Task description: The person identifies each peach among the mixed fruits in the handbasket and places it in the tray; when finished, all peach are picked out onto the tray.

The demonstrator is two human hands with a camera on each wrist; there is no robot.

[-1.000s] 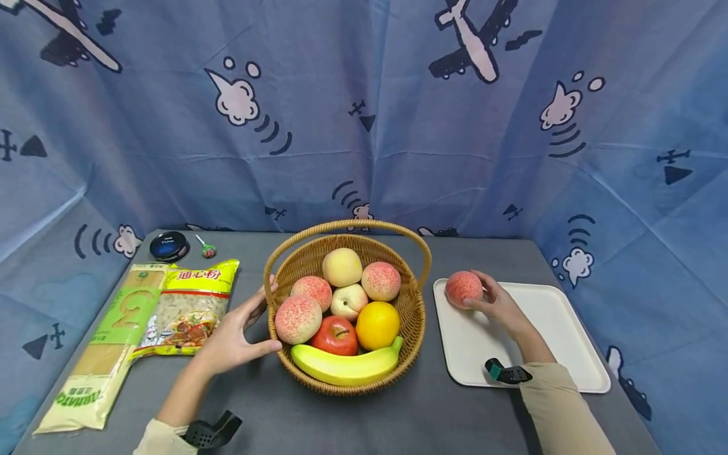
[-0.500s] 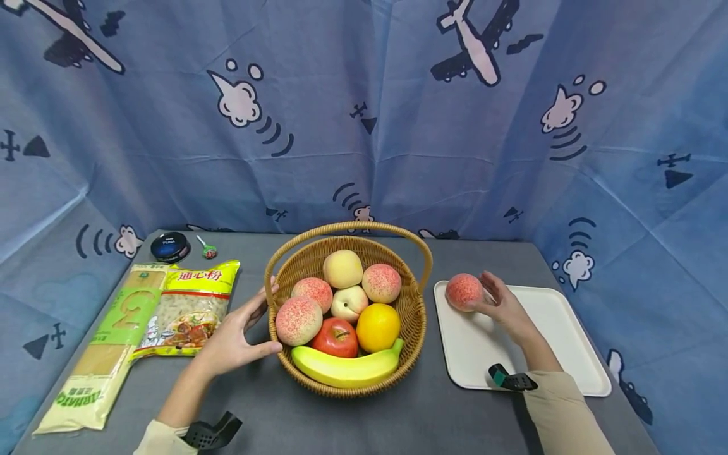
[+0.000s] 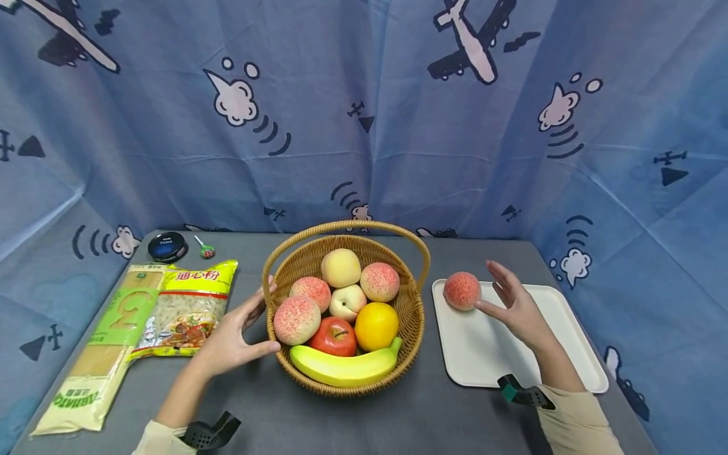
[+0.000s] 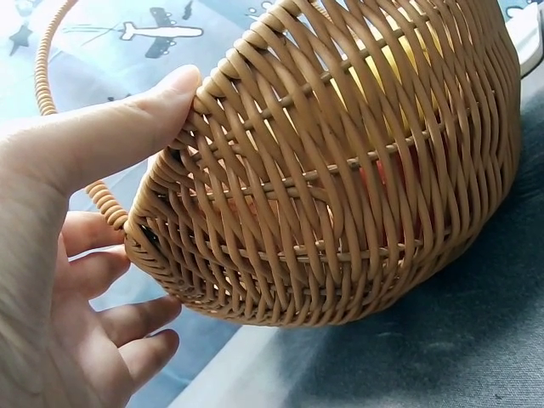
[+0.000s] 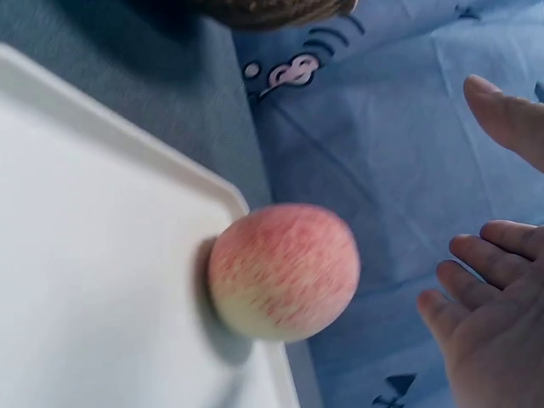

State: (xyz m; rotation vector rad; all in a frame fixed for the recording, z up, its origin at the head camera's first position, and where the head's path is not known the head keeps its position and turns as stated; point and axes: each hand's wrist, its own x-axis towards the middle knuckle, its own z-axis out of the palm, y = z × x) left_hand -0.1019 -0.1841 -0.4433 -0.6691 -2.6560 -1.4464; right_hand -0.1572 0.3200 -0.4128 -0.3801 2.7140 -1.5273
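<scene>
A pink peach (image 3: 462, 290) (image 5: 284, 272) lies on the far left corner of a white tray (image 3: 546, 341) (image 5: 76, 280). My right hand (image 3: 508, 302) (image 5: 486, 280) is open just right of the peach, fingers spread and off it. A wicker basket (image 3: 411, 316) (image 4: 340, 170) in the middle holds several peaches, a red apple (image 3: 333, 335), an orange (image 3: 376, 325) and a banana (image 3: 341, 367). My left hand (image 3: 241, 328) (image 4: 76, 229) rests against the basket's left side, thumb on the rim and fingers along the wall.
A yellow pasta bag (image 3: 188, 308) and a long spaghetti pack (image 3: 97, 354) lie left of the basket. A dark round tin (image 3: 168, 246) and a lollipop (image 3: 206, 249) sit at the back left. Blue patterned cloth (image 3: 364, 126) walls in the grey table (image 3: 364, 417).
My right hand has let go of the peach and drawn back to the right with its fingers spread. The peach stays on the tray. The left hand has not moved.
</scene>
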